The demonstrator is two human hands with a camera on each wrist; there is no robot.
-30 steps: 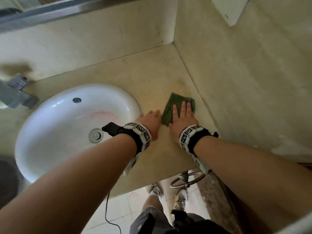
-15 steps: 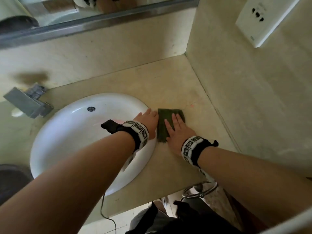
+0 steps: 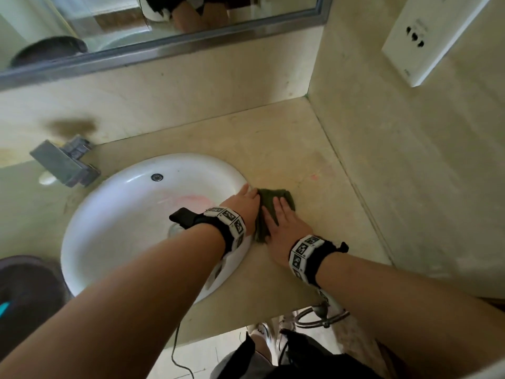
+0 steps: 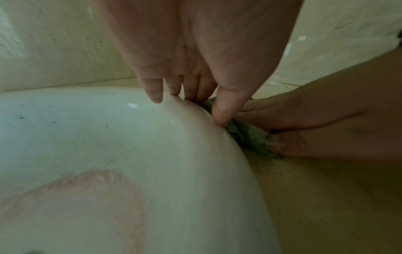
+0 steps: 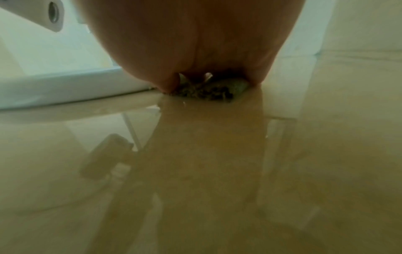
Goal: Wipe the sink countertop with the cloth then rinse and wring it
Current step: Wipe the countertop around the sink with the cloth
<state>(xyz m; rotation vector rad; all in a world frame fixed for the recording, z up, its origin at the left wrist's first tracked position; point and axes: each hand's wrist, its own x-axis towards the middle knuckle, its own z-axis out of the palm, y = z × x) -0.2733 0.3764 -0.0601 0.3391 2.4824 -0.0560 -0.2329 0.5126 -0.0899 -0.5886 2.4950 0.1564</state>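
A dark green cloth (image 3: 269, 203) lies bunched on the beige countertop (image 3: 287, 160), right beside the rim of the white sink (image 3: 131, 214). My right hand (image 3: 281, 217) lies flat on the cloth and presses it onto the counter. My left hand (image 3: 246, 199) rests with straight fingers on the sink rim; in the left wrist view its thumb and fingertips (image 4: 222, 116) touch the cloth's (image 4: 250, 137) edge. The right wrist view shows the cloth (image 5: 213, 91) squashed under my palm, with the counter (image 5: 195, 171) wet and glossy in front.
A grey faucet (image 3: 64, 165) stands at the back left of the sink. A wall (image 3: 410, 173) with a white socket plate (image 3: 426, 36) closes the right side. A mirror (image 3: 164, 23) runs along the back. The counter's front edge drops to the floor near my feet.
My right hand has slid the cloth left, from near the right wall to the sink rim, bunching it. My left hand has stayed at the rim. The camera tilted up.
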